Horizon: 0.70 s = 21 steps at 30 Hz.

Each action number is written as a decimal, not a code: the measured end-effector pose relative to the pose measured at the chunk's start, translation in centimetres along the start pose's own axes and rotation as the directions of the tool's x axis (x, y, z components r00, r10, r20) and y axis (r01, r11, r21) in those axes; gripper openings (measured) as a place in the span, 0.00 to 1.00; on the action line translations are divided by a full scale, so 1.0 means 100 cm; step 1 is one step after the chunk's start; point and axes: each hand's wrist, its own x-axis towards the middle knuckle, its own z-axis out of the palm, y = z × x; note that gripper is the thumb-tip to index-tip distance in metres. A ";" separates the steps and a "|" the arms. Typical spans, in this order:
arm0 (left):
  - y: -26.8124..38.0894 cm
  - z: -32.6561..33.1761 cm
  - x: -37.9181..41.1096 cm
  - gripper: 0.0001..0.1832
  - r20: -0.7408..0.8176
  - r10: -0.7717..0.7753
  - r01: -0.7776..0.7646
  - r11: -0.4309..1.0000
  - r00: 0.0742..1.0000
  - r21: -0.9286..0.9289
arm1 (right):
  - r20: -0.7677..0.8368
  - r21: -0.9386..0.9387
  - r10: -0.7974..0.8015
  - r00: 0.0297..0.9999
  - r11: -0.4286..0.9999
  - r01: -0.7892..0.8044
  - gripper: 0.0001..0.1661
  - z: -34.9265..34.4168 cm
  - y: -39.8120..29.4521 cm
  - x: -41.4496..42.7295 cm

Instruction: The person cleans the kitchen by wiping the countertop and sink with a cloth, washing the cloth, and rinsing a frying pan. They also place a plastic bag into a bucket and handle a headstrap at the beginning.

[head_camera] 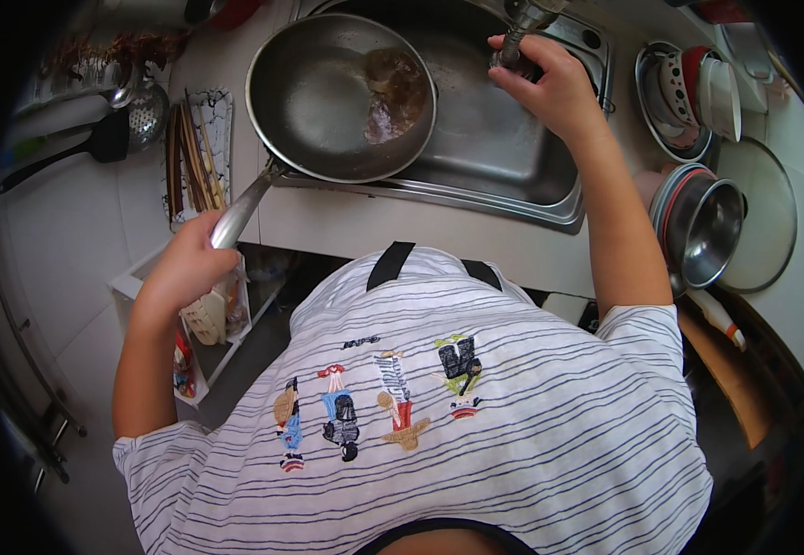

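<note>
My left hand (190,260) grips the metal handle (243,207) of a deep frying pan (305,94). The pan is held over the left part of a stainless steel sink (492,156), tilted so that brownish, partly foamy liquid (398,94) pools along its right side. Up at the sink's far side, my right hand (558,83) has its thumb and fingers around the end of a faucet with a flexible metal neck (511,47). The fingers partly hide the faucet's tip, and I cannot tell whether water runs from it.
Left of the sink, chopsticks (194,152) lie on a marbled tray (220,107), near a black spatula (107,139) and a skimmer (147,114). Stacked bowls (676,90), a steel pot (710,232) and a glass lid (766,208) stand at right. An open drawer (228,350) juts out below my left hand.
</note>
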 end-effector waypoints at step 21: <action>0.053 -0.043 -0.029 0.22 -0.156 0.043 0.027 0.908 0.987 0.417 | 0.008 0.094 -0.022 1.000 0.995 0.021 0.24 0.003 0.010 -0.009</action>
